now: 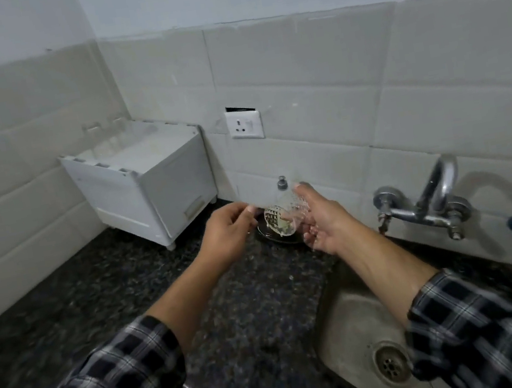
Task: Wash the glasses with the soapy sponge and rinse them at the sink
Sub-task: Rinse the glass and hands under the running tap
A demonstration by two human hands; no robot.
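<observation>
My right hand (321, 222) holds a clear cut-pattern glass (285, 219) on its side, its patterned base facing left, above the counter near the wall. My left hand (228, 231) hovers just left of the glass with fingers curled and nothing visible in it. Under the glass lies a dark dish (276, 237) on the counter. A clear soap dispenser (281, 188) with a grey pump stands behind the glass. No sponge is visible. The steel sink (352, 322) with its drain (390, 362) is at the lower right.
A chrome wall tap (430, 199) hangs over the sink at the right. A white box-shaped rack (145, 181) stands in the back corner with two glasses (103, 130) upside down on it. The dark granite counter (97, 302) runs along the left. A wall socket (244, 125) is on the tiles.
</observation>
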